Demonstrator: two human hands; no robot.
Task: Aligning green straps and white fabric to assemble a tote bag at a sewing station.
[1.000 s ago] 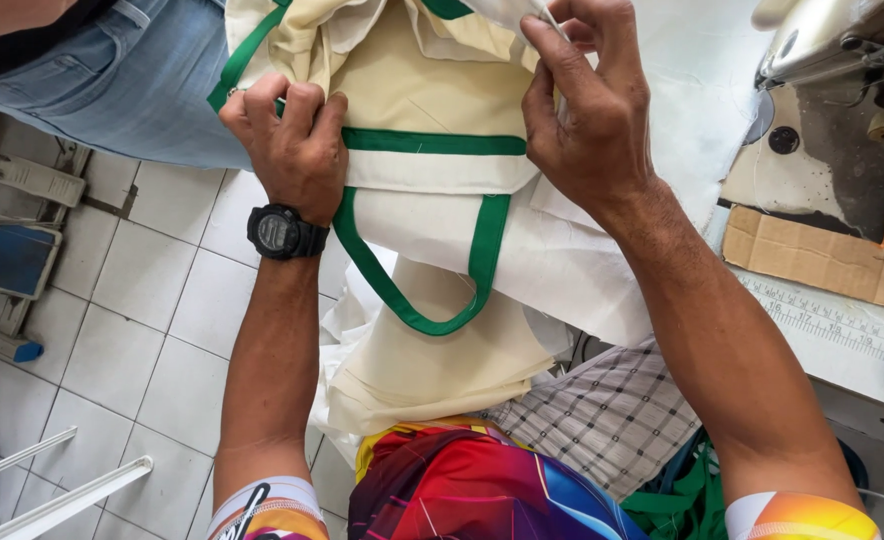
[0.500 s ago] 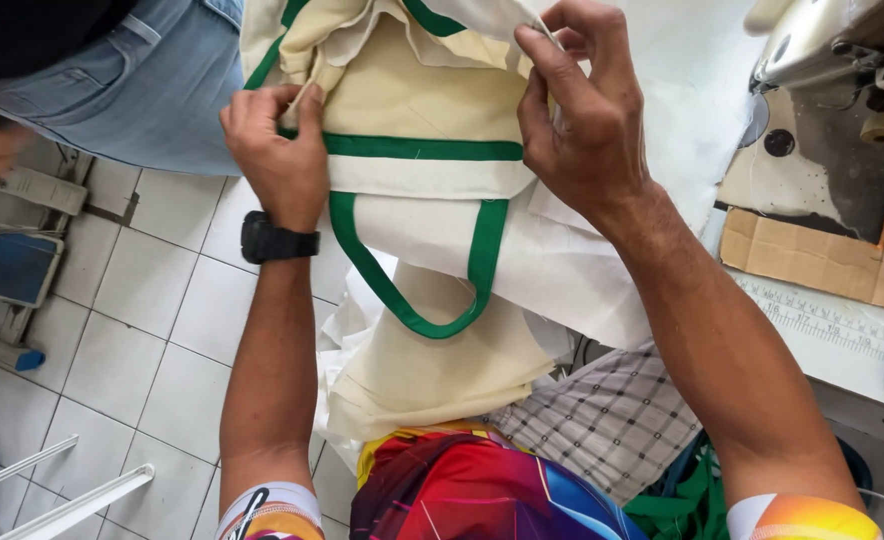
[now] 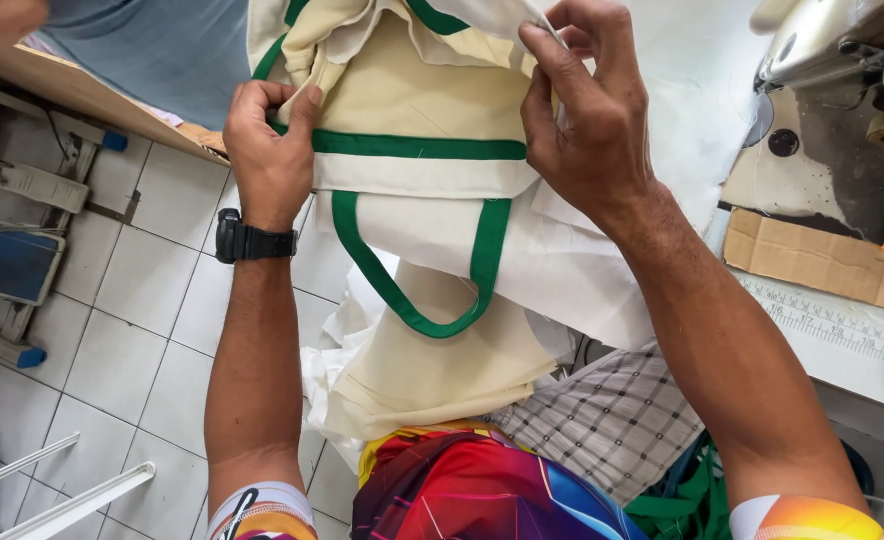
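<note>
The cream bag (image 3: 417, 100) with green trim is pinched at both sides by the left hand (image 3: 267, 160) and right hand (image 3: 587, 120).

The cloth bag (image 3: 417, 100) is cream, edged by a green band (image 3: 417, 146), with a green loop handle (image 3: 412, 270) hanging just below that band. Beneath the bag lies a grey-and-white checked cloth (image 3: 612, 425), and below that, shorts (image 3: 482, 490) in a bright swirl of red, purple, orange and blue. Left of the bag, a black wristwatch (image 3: 252, 242) and white floor tiles (image 3: 142, 300). Right of the bag, brown cardboard (image 3: 812, 255).
</note>
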